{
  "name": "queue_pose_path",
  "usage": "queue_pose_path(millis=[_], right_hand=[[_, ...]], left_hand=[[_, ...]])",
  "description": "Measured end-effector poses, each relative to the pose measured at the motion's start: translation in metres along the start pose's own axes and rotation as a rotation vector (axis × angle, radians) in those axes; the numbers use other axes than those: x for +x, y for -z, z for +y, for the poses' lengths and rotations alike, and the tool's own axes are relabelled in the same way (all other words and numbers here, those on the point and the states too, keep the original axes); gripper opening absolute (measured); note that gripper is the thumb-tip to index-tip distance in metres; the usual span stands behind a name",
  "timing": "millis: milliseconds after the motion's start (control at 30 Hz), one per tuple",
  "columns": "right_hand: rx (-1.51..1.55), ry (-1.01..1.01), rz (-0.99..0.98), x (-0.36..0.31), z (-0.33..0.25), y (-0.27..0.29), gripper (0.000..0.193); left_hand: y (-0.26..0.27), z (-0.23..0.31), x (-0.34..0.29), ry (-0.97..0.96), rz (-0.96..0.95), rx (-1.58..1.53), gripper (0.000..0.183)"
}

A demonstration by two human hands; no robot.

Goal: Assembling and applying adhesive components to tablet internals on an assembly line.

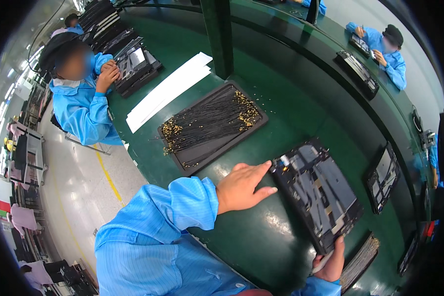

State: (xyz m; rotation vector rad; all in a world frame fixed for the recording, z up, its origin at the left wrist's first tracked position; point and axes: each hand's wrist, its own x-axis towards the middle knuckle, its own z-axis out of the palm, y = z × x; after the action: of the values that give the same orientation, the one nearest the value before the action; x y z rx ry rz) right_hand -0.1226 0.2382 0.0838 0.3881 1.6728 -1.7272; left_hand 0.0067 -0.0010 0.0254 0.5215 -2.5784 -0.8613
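A black tablet-like device with its inner parts exposed lies tilted in front of me, seemingly on a dark tray or stack. My left hand has its fingers stretched out, and the forefinger tip meets or nearly meets the device's far left corner. At the near end, my right hand is closed round the lower edge of the device. Something pale shows by that hand's thumb, too small to make out. Left of the device sits a dark tray of thin black cables with gold-coloured ends.
White paper sheets lie beyond the cable tray, by a green post. A bundle of thin strands rests near my right hand. Other opened devices line the right side. Co-workers in blue handle devices at left and far right.
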Motion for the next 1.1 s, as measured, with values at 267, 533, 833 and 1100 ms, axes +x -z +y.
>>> queue_pose_path(millis=[267,533,833,1100], right_hand=[[0.074,0.240,0.058,0.094,-0.052,-0.072,0.033],[0.496,0.152,0.210,0.162,-0.061,-0.002,0.037],[0.731,0.171,0.295,0.198,-0.079,0.030,0.030],[0.571,0.246,0.241,0.219,-0.081,0.022,0.027]], left_hand=[[0.002,0.002,0.000,-0.073,-0.032,0.104,0.044],[-0.003,0.002,0.006,-0.122,0.020,0.124,0.035],[-0.005,0.001,0.005,-0.110,-0.007,0.178,0.037],[-0.003,0.000,0.007,-0.115,0.012,0.164,0.037]])
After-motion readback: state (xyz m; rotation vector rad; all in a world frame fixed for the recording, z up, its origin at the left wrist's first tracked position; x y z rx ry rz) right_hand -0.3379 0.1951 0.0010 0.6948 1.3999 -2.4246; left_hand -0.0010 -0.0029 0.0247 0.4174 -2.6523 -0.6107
